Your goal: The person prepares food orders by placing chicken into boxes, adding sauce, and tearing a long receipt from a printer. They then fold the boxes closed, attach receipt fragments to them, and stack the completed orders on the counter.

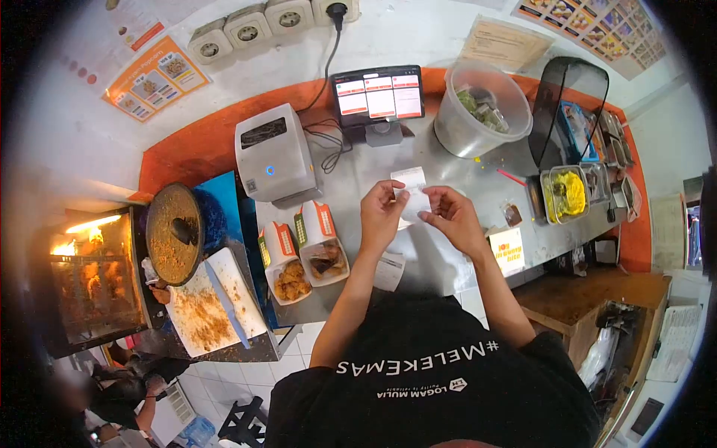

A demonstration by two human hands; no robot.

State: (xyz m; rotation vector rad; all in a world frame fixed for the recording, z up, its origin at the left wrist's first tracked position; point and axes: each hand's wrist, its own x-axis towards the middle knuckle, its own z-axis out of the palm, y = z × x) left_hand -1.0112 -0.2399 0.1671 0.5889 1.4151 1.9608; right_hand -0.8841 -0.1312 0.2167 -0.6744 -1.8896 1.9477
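Observation:
A small white paper slip is held between my two hands above the steel counter. My left hand pinches its left side with closed fingers, and my right hand pinches its right side. Another paper slip lies on the counter below my left wrist. To the left stand two food boxes, one with fried pieces and one with darker pieces. A white printer sits behind them. Beyond my hands a tablet stands with its screen lit.
At the left are a cutting board with a blue knife, a round lid and a lit display cabinet. A clear tub and a yellow-filled container stand right. Another person is at lower left.

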